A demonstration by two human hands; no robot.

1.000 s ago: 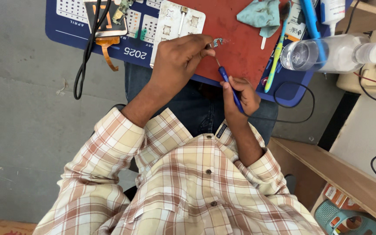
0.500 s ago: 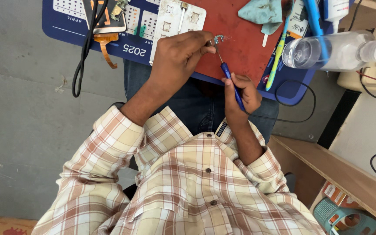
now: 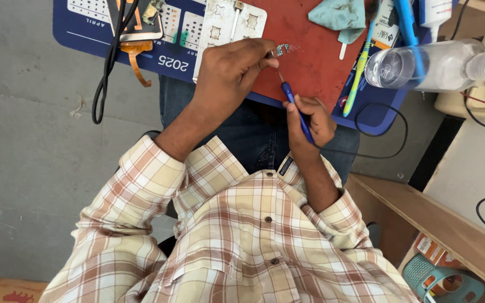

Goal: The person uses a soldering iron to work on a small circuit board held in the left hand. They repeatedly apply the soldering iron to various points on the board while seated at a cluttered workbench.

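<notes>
Rust-red, the matte rubber work mat (image 3: 315, 53) lies on a glossy blue desk calendar (image 3: 113, 47) above a grey concrete floor (image 3: 35, 146). The left hand (image 3: 228, 73) pinches a small shiny metal part (image 3: 283, 49) over the mat. The right hand (image 3: 310, 120) grips a slim blue-handled tool (image 3: 294, 104), tip at the part. A clear plastic bottle (image 3: 422, 64) lies nearby.

Even, soft daylight fills the scene, bright with no harsh shadows. The clear plastic bottle (image 3: 428, 64) at far right catches pale glare along its side. The hands and the red mat (image 3: 315, 56) look sharp; the checked shirt (image 3: 242, 241) nearest the camera is slightly soft and stretched by the wide lens.
</notes>
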